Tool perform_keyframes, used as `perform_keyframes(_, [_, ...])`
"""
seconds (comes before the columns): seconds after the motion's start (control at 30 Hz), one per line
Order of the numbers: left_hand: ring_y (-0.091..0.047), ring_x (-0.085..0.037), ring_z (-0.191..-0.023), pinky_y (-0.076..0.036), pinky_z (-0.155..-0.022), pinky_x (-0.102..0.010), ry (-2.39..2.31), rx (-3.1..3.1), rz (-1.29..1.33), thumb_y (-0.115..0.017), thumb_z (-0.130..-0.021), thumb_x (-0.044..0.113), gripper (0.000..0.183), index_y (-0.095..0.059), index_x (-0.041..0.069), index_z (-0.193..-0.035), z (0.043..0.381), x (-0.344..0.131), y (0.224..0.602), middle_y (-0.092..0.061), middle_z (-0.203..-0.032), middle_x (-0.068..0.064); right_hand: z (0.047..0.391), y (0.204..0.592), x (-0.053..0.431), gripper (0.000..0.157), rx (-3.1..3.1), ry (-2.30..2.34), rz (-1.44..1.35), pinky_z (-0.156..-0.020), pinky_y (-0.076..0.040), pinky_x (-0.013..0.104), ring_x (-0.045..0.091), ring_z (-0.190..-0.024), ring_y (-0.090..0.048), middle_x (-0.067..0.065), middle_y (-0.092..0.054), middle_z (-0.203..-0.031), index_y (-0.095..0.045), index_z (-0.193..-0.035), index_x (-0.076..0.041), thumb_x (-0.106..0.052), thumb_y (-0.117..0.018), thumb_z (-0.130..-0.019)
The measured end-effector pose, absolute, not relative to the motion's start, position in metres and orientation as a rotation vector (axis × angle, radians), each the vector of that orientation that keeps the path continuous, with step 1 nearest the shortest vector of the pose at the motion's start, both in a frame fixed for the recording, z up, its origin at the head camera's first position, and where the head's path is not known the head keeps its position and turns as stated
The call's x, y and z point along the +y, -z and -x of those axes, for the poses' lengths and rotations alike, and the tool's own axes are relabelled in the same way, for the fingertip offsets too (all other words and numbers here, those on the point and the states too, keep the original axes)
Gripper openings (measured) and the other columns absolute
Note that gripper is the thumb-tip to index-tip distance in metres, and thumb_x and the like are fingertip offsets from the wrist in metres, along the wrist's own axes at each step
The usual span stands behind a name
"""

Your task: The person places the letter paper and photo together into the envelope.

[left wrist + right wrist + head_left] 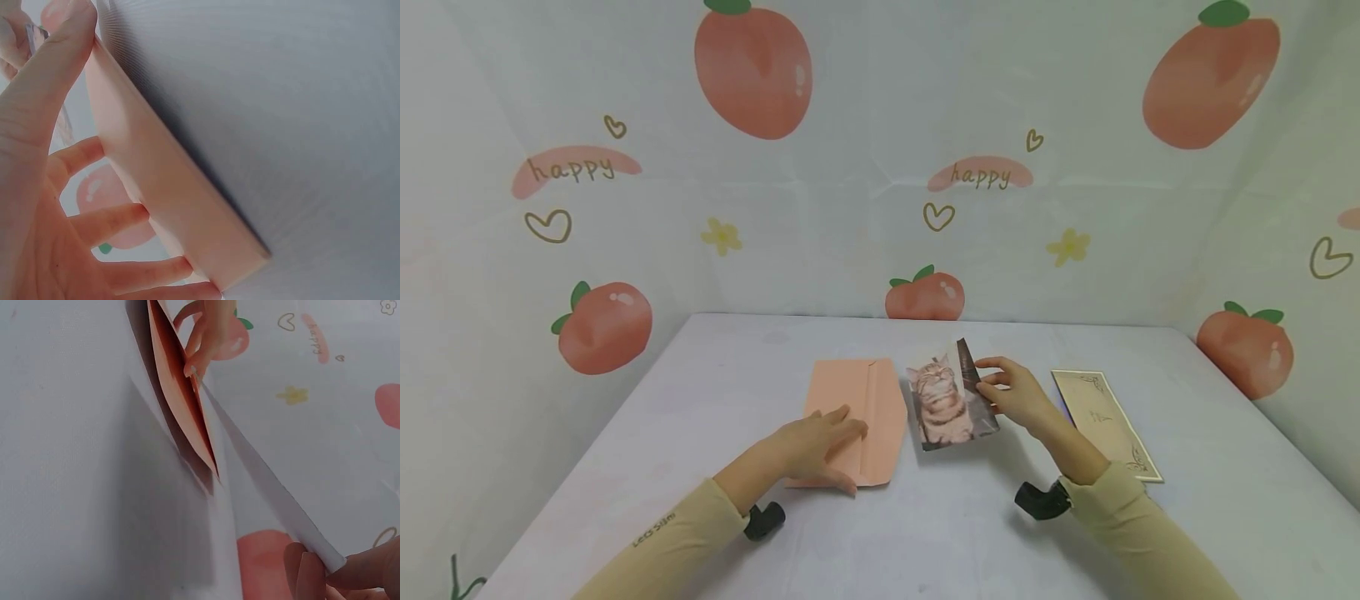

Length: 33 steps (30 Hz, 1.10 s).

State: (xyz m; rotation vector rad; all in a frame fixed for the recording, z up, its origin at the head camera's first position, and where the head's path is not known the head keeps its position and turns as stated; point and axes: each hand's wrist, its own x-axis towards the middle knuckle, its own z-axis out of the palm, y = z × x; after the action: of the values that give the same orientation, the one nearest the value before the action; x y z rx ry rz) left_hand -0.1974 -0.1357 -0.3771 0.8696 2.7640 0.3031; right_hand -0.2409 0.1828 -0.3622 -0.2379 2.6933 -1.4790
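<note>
A salmon-pink envelope [842, 383] lies on the white table, its pointed flap spread toward the right. My left hand [812, 442] rests on it with fingers spread, the thumb at its near edge. In the right wrist view the envelope's mouth [178, 394] gapes, with left fingertips at its upper lip. To the right, my right hand [1022, 400] pinches a cat picture card [942, 404] by its right edge between thumb and fingers. The card is tilted above the table beside the flap, its white back [269, 481] showing in the right wrist view.
A cream card with ornate corners [1101, 417] lies on the table to the right of my right hand, partly behind that forearm. Black wrist devices [1043, 500] sit under both wrists. A fruit-printed white cloth [850, 225] hangs behind the table.
</note>
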Motion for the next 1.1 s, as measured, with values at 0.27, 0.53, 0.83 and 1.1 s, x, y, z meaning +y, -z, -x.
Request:
perform_keyframes(0.27, [-0.042, -0.045, -0.129, -0.032, -0.108, -0.055, -0.287, 2.768, -0.839, -0.069, -0.069, 0.063, 0.078, -0.042, 0.026, -0.132, 0.198, -0.136, 0.378, -0.031, -0.149, -0.022, 0.243, 0.365, 0.174, 0.041, 2.678, 1.489, 0.237, -0.065, -0.056, 0.028, 0.014, -0.081, -0.061, 0.025, -0.063, -0.106, -0.045, -0.131, 0.001, -0.004, -0.054, -0.092])
perform_keyframes(0.53, [-0.041, -0.044, -0.13, -0.033, -0.108, -0.055, -0.28, 2.765, -0.837, -0.069, -0.069, 0.061, 0.08, -0.042, 0.023, -0.135, 0.198, -0.134, 0.377, -0.031, -0.15, -0.021, 0.244, 0.367, 0.165, 0.04, 2.646, 1.528, 0.267, -0.064, -0.056, 0.028, 0.014, -0.08, -0.061, 0.025, -0.062, -0.105, -0.046, -0.13, 0.002, -0.003, -0.054, -0.091])
perform_keyframes(0.83, [-0.04, -0.044, -0.131, -0.033, -0.108, -0.055, -0.26, 2.767, -0.804, -0.069, -0.069, 0.061, 0.081, -0.041, 0.024, -0.135, 0.198, -0.134, 0.376, -0.03, -0.15, -0.02, 0.245, 0.369, 0.158, 0.04, 2.637, 1.525, 0.274, -0.064, -0.056, 0.029, 0.015, -0.081, -0.062, 0.025, -0.062, -0.106, -0.046, -0.13, 0.002, -0.003, -0.054, -0.091])
perform_keyframes(1.1, [-0.04, -0.043, -0.131, -0.032, -0.109, -0.055, -0.269, 2.761, -0.824, -0.069, -0.07, 0.061, 0.077, -0.041, 0.025, -0.132, 0.198, -0.134, 0.377, -0.03, -0.15, -0.021, 0.246, 0.37, 0.152, 0.04, 2.625, 1.533, 0.29, -0.062, -0.056, 0.029, 0.014, -0.078, -0.062, 0.025, -0.062, -0.106, -0.046, -0.13, 0.002, -0.004, -0.054, -0.091])
